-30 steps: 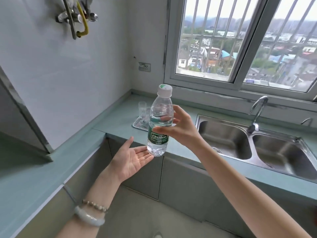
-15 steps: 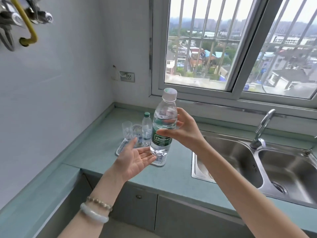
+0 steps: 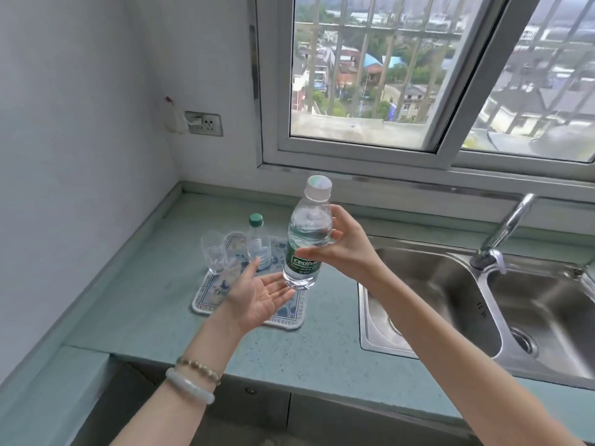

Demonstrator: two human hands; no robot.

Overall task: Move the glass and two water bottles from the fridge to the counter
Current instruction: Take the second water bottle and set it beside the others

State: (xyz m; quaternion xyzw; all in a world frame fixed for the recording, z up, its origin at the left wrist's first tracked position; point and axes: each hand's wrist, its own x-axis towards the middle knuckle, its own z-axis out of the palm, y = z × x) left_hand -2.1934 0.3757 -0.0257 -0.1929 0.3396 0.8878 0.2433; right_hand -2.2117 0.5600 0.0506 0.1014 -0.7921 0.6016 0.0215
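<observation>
Head view: right hand (image 3: 341,252) grips upright bottle (image 3: 307,239) above open-palmed left hand (image 3: 257,294).

Right hand (image 3: 338,252), arm extended from lower right, fingers curled in a grasp around a water bottle (image 3: 307,243). Left hand (image 3: 260,292) palm-up, fingers spread, just below the bottle's base; two bracelets (image 3: 193,379) at the wrist.
</observation>
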